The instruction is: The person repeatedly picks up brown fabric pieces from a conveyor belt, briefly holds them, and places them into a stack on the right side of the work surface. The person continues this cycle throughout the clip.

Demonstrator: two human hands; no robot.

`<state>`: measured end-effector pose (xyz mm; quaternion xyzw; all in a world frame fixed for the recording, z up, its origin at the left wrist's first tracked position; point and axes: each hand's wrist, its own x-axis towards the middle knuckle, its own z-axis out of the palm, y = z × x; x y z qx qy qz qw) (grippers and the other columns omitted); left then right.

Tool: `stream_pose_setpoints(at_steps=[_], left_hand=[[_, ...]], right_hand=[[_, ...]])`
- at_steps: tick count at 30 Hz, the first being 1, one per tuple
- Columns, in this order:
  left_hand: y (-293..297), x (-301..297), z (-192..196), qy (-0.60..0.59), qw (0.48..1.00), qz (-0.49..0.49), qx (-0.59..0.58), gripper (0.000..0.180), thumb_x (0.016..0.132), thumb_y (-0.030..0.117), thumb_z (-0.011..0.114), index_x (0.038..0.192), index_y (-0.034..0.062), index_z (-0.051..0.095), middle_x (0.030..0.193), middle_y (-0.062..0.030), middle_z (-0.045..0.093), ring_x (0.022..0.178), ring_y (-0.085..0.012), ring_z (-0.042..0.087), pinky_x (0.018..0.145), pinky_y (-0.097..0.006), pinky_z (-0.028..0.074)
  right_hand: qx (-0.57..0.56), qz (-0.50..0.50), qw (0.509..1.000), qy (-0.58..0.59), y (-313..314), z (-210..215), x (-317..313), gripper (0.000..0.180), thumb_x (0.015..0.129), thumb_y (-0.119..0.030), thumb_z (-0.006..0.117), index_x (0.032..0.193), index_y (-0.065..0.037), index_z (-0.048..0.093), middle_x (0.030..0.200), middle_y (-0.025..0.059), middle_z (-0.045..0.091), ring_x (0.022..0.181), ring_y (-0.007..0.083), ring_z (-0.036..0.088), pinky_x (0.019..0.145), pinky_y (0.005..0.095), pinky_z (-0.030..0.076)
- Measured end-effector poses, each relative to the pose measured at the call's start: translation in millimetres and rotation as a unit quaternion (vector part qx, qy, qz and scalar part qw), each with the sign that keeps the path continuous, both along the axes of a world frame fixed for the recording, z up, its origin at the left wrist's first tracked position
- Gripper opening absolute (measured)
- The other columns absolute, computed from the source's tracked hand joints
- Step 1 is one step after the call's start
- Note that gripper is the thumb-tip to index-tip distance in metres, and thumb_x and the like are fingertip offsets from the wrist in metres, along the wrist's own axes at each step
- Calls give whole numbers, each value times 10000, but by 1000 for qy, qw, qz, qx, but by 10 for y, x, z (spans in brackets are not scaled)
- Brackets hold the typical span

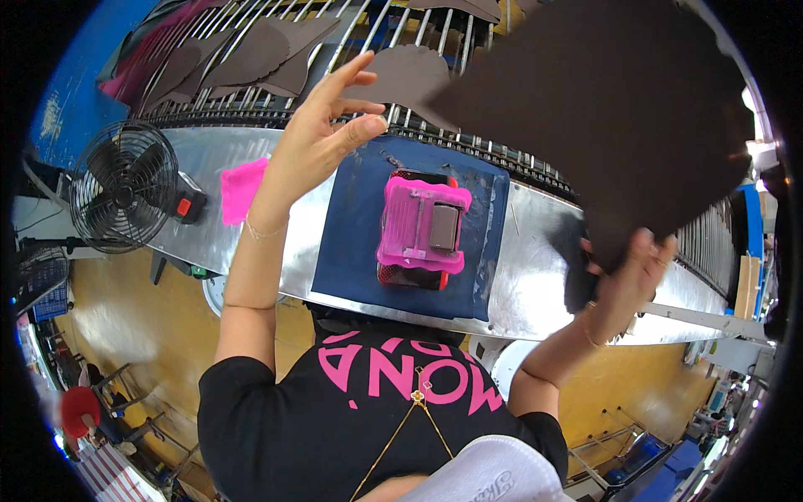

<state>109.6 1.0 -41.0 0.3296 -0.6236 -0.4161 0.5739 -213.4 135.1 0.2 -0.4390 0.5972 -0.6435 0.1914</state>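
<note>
My right hand (633, 269) grips the lower edge of a large dark brown flat sheet (619, 109), raised over the right side of the table and hiding part of the rack behind. My left hand (326, 130) is empty, its fingers apart, in the air near the rack's front edge. Close to its fingertips lies a grey-brown cut piece (408, 77) with a wavy edge. Between my arms, a pink scalloped holder (407, 219) with a grey block (445, 227) in it rests on a dark blue mat (351, 251).
A rack of metal bars (368, 38) runs along the far side, bearing several dark shaped pieces (272, 54). On the metal table (535, 268), a pink cloth-like piece (242, 191) lies at left. A black caged fan (124, 197) stands at the table's left end.
</note>
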Motion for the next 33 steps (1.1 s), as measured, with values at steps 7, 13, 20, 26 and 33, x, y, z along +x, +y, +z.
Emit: stream_pose_setpoints(at_steps=[7,13,20,26,33], left_hand=[[139,773,313,-45,996,60,51,205,868,122,619,1012,-24,607,803,-62,641,590,-126,638,464,-205,486],[465,1221,227,-138,981,100,97,142,848,60,628,969,-15,628,786,-53,641,595,-111,632,501,-192,484],[519,984,36,-223,960,13,171,82,837,3,593,893,-57,594,719,-37,591,538,-108,619,475,-197,473],[362,427,-88,-330,928,-111,132,61,843,4,586,832,-51,562,686,-63,538,515,-114,599,436,-213,469],[298,-197,-109,-365,906,-190,-98,118,749,67,674,854,21,646,717,-62,559,549,-199,589,505,-299,469]], right_hand=[[-59,252,958,124,-562,-455,916,212,812,-93,666,975,-1,566,711,136,618,579,207,597,489,285,433],[-19,310,914,261,-501,-651,988,76,752,-58,697,818,-28,676,712,155,635,577,305,603,533,321,463],[3,290,895,338,-343,-689,627,74,722,-1,672,794,-17,675,755,141,648,644,294,612,606,343,474],[100,213,887,397,56,-979,31,106,743,-18,678,847,-1,666,796,149,647,687,318,611,642,355,479],[190,123,937,267,579,-990,-428,84,775,25,681,842,44,634,747,12,622,685,86,512,649,228,427]])
